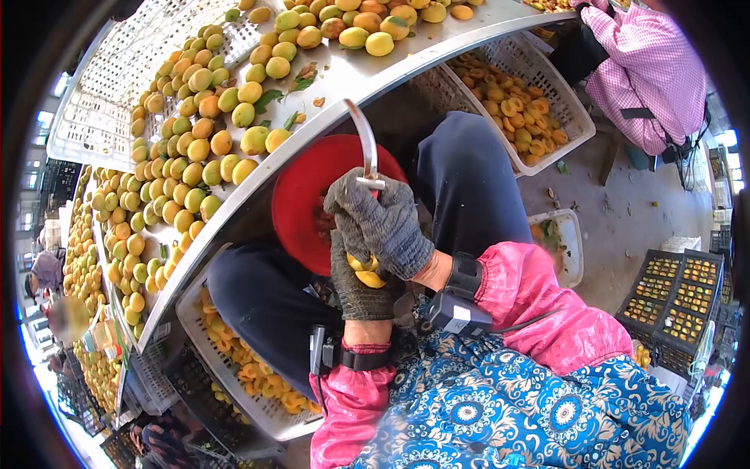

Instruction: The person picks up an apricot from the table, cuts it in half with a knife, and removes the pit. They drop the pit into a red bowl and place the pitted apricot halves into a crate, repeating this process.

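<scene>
Both my hands wear dark grey knit gloves and meet above a red bowl (301, 207). My right hand (387, 223) is closed around a curved knife (364, 137), whose blade points up and away from me. Yellow fruit pieces (366, 270) rest in my left hand (355, 285), which is curled below and beside the right one. The fingers of the two hands overlap, so part of the grip is hidden. Dark contents inside the bowl are too small to tell.
A metal table (324, 109) heaped with whole fruit curves round the front and left. Crates of cut fruit stand at lower left (258, 383) and upper right (522, 109). A white tub (574, 246) lies right of my knee. A person in pink checks (648, 70) sits at upper right.
</scene>
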Tool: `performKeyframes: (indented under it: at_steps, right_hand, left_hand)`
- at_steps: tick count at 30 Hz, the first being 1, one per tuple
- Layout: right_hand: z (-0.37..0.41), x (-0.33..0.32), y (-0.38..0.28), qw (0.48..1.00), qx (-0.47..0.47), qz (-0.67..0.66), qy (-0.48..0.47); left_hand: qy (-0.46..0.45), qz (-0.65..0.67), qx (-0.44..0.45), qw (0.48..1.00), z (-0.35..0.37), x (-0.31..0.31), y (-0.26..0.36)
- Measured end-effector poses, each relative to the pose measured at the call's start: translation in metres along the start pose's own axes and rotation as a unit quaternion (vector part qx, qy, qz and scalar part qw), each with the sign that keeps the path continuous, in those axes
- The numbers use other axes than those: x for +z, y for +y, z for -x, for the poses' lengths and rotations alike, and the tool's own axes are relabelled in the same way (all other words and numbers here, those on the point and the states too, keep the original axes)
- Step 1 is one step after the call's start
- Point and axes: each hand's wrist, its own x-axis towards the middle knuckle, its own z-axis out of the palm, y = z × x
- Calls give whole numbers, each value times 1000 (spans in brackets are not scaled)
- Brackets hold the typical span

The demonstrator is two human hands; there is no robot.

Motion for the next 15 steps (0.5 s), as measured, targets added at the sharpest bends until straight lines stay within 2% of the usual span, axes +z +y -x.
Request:
performKeyframes:
  at_steps: [1,2,3,4,5,6,7,8,9,10,11,12,13,15]
  right_hand:
    - [3,4,-2,1000,1,1,-5]
    - [8,8,-7,998,-14,60,-16]
    - [11,12,-10,992,-30,118,-30]
    - [12,15,-13,988,-68,134,-40]
    - [17,6,-9,843,-321,429,-40]
    - [23,-17,-6,829,-200,513,-100]
    - [18,-14,-11,838,-195,494,-126]
    - [7,-3,-22,940,-119,314,-62]
    - [0,9,-33,992,-29,125,9]
    - [-2,18,-42,997,30,-1,-72]
    - [-4,28,-49,978,85,-124,-148]
    - [-1,42,-52,985,79,-108,-109]
    - [7,53,-53,991,70,-89,-70]
    - [13,56,-56,991,73,-77,-80]
  left_hand:
    - [146,-94,7,985,2,12,0]
    - [40,-120,47,991,-4,-7,-5]
    - [43,-118,58,990,-3,-10,-5]
    - [5,336,-45,941,1,-4,-5]
    - [-49,713,-130,688,6,3,-1]
    - [-16,472,-91,877,6,10,6]
    - [39,187,-40,981,8,17,14]
    - [27,196,-84,977,13,20,25]
    - [11,206,-133,969,19,24,35]
    - [36,183,-113,976,26,35,44]
    - [58,160,-98,981,32,48,53]
    - [122,133,-73,981,41,58,62]
    - [118,104,-40,987,55,57,73]
    - [51,73,26,996,86,47,108]
